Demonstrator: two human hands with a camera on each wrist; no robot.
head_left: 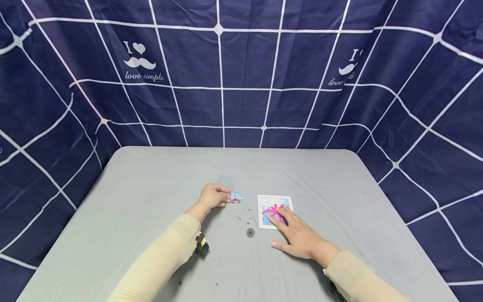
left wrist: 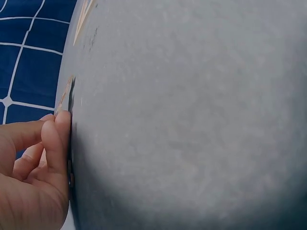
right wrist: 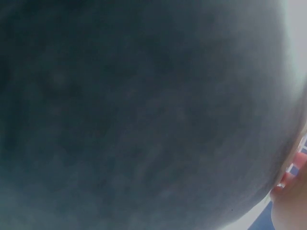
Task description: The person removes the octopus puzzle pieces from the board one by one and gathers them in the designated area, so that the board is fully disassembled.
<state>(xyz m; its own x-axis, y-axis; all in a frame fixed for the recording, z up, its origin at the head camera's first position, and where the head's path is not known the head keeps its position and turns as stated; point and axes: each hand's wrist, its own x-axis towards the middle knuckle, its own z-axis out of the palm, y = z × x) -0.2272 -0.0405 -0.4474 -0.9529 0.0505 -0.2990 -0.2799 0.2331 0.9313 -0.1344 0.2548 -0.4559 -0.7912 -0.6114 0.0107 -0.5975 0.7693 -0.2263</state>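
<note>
Between thumb and fingers my left hand [head_left: 214, 196] pinches a small light-blue and pink jigsaw puzzle piece [head_left: 236, 197], close over the table left of the puzzle. In the left wrist view the piece [left wrist: 64, 96] shows edge-on beyond the fingertips of the left hand [left wrist: 38, 163]. A white-framed puzzle board [head_left: 264, 227] lies flat on the table, its blue picture with a pink shape partly filled in. My right hand [head_left: 302, 237] rests on it with spread fingers, hiding its lower right part. Only some fingers of the right hand [right wrist: 290, 201] show in the right wrist view.
The grey cloth-covered table [head_left: 181, 172] carries a dark round spot [head_left: 250, 232] and several small dark specks between the hands. Behind it and at both sides hangs a navy curtain [head_left: 241, 105] with white grid lines.
</note>
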